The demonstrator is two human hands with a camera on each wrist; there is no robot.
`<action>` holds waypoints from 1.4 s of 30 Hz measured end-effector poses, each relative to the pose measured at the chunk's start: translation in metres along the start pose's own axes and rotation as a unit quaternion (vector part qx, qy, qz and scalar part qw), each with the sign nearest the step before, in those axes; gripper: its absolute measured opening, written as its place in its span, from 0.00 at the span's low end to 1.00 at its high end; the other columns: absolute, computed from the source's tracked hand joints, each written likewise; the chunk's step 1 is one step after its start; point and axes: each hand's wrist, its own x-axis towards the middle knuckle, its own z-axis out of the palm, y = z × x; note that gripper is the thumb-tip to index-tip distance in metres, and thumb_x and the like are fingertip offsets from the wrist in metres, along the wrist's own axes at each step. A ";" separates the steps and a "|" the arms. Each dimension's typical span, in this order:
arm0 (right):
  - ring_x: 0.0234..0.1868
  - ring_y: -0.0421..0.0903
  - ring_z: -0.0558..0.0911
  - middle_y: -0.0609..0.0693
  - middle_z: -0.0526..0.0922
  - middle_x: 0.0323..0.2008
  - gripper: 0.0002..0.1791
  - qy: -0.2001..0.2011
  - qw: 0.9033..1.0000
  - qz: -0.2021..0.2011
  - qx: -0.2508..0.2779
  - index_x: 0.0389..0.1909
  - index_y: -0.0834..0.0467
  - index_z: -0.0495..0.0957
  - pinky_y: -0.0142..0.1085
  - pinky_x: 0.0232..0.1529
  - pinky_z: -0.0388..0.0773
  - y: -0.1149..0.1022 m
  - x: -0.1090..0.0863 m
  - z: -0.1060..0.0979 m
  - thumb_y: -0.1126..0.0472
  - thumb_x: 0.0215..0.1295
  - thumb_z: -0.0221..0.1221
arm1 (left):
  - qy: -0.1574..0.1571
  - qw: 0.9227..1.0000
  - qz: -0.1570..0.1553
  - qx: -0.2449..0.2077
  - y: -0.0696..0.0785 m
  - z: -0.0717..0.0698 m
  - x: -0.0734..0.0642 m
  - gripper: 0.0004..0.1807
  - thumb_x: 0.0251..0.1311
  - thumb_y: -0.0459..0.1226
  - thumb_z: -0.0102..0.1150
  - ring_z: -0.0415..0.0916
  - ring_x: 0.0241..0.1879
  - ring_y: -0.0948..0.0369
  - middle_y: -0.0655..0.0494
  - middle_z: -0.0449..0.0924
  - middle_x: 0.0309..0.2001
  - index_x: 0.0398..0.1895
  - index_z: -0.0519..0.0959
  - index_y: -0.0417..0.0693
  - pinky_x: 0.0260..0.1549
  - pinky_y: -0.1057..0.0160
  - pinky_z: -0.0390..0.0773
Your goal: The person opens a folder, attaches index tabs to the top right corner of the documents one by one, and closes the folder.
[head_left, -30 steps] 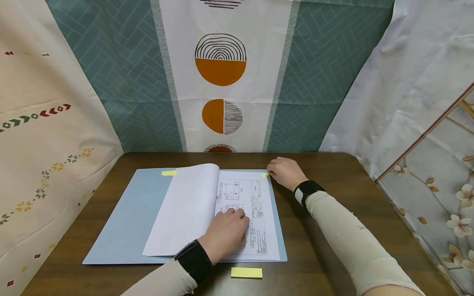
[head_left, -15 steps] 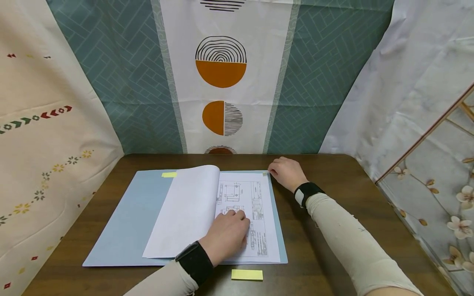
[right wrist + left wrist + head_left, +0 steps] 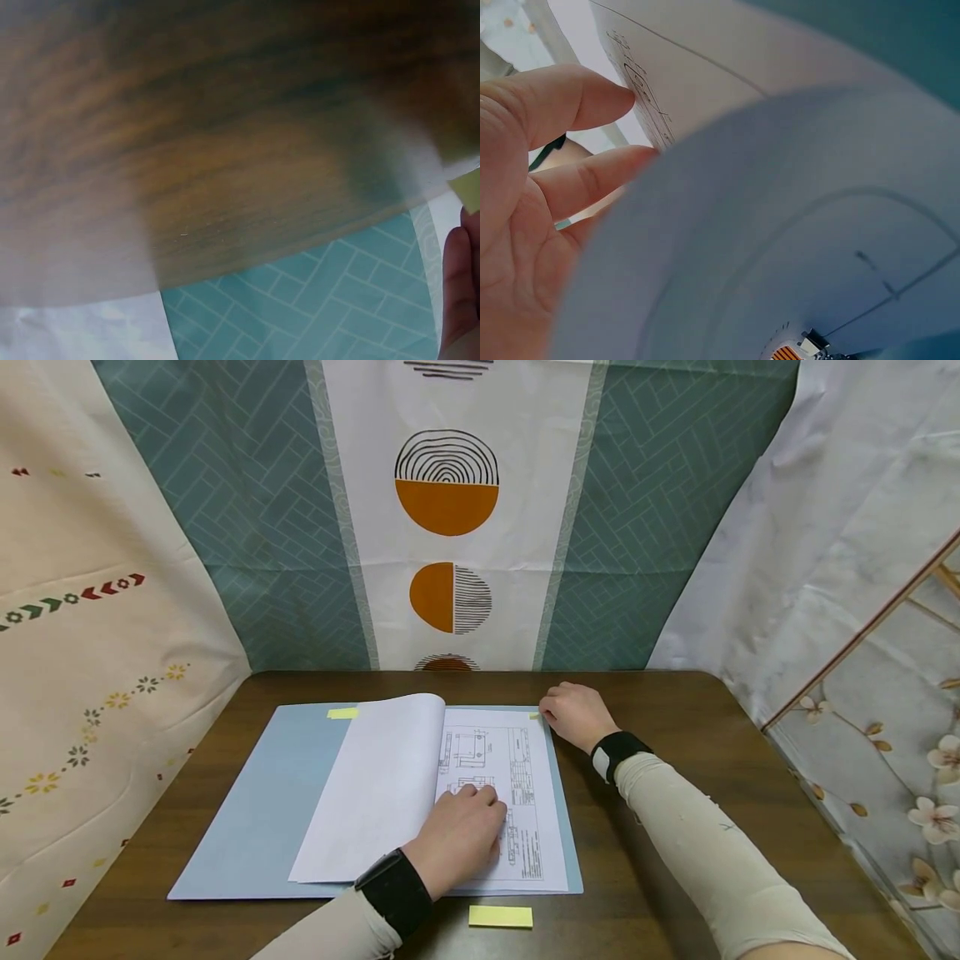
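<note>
Drawing sheet lay in the blue folder, the left hand resting on it, fingers relaxed; the right hand apparently pinched a small yellow tab at its far right corner. One yellow strip already projected from the turned pages; the tab's fixing seemed unfinished, yellow pad in front.

Near the far edge of a smooth, wood-grained brown tabletop, we see matt white rectangular paper sheets on a smooth, matt light-blue rectangular folder.
</note>
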 end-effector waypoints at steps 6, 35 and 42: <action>0.40 0.49 0.83 0.49 0.91 0.38 0.03 0.005 1.000 -0.019 0.000 0.40 0.53 0.94 0.41 0.48 0.86 0.001 -0.002 -0.001 0.64 0.70 0.75 | 0.004 1.000 -0.002 0.002 0.000 0.000 0.000 0.15 0.64 0.43 0.77 0.84 0.44 0.52 0.53 0.88 0.48 0.52 0.91 0.49 0.40 0.50 0.86; 0.53 0.52 0.81 0.54 0.85 0.56 0.21 -0.062 0.995 -0.072 -0.014 0.68 0.52 0.86 0.43 0.63 0.82 -0.007 -0.013 -0.005 0.65 0.77 0.66 | 0.013 1.000 0.004 0.005 0.000 -0.001 -0.003 0.15 0.66 0.42 0.76 0.84 0.44 0.51 0.52 0.88 0.48 0.52 0.91 0.48 0.41 0.47 0.86; 0.59 0.52 0.84 0.53 0.85 0.61 0.24 -0.077 0.994 -0.080 0.007 0.70 0.55 0.85 0.44 0.66 0.81 0.000 -0.021 -0.005 0.68 0.75 0.67 | 0.008 1.000 0.003 0.005 0.000 0.000 -0.002 0.14 0.66 0.42 0.76 0.83 0.45 0.51 0.52 0.87 0.47 0.52 0.90 0.48 0.41 0.47 0.86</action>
